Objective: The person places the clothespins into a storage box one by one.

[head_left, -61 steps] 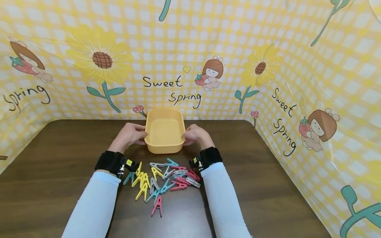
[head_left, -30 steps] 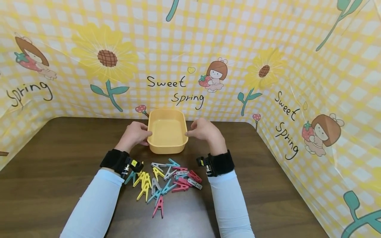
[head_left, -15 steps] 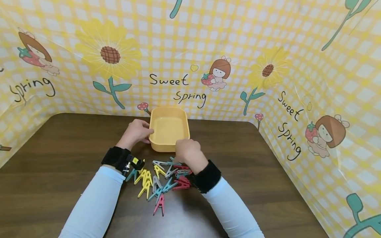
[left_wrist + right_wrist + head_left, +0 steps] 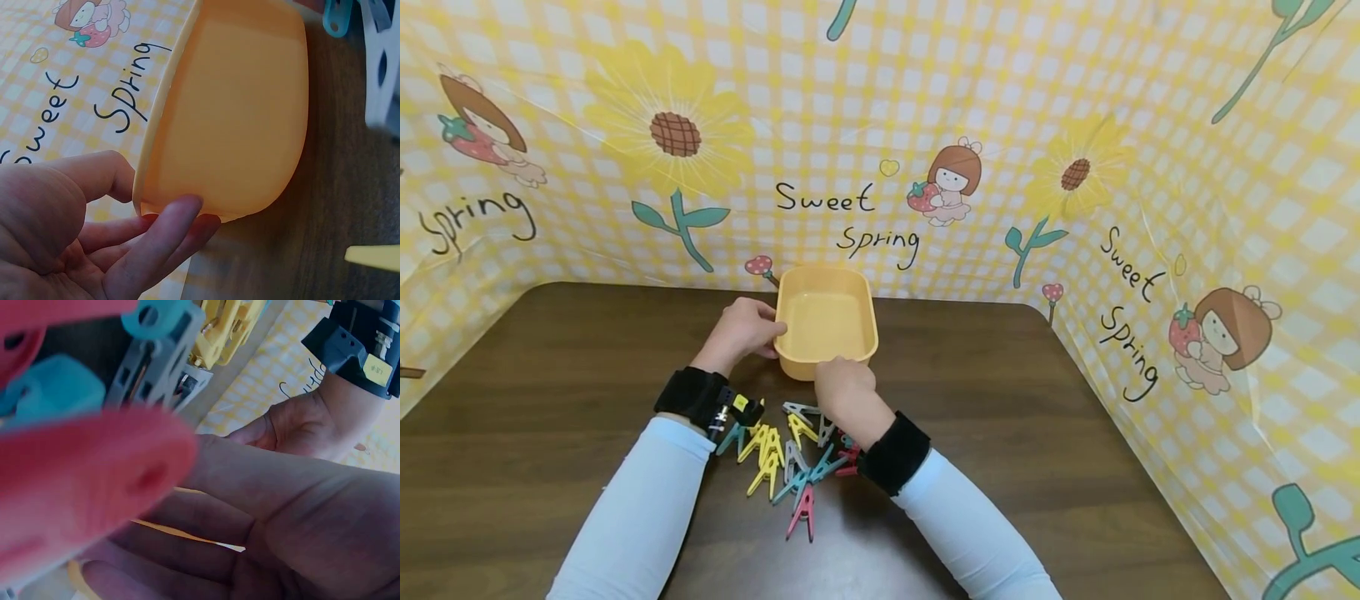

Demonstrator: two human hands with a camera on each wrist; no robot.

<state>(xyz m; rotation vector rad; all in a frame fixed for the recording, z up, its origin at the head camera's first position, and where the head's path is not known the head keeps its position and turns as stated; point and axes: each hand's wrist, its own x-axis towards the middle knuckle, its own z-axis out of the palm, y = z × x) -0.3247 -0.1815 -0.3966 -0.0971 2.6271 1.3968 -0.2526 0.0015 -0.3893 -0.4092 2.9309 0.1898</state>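
A yellow plastic tray [image 4: 826, 321] stands at the table's far edge. My left hand [image 4: 745, 332] pinches its left rim; in the left wrist view the digits of that hand [image 4: 144, 240] lie around the tray's end [image 4: 237, 106]. My right hand [image 4: 844, 392] is at the middle of the tray's front rim, back upward. In the right wrist view, its palm [image 4: 319, 531] holds nothing and slivers of orange show between the loosely bent fingers. Just in front of the tray lies a pile of clothespins, among them yellow [image 4: 764, 473], blue and pink [image 4: 802, 510] ones.
The brown wooden table [image 4: 1037, 467] extends on both sides of the arms. A yellow checked cloth [image 4: 820, 108] forms a wall right behind the tray and along the right side. The right forearm passes over part of the clothespin pile.
My right hand has left the tray's right side and come round its corner to the front rim. The left hand keeps its grip on the left rim.
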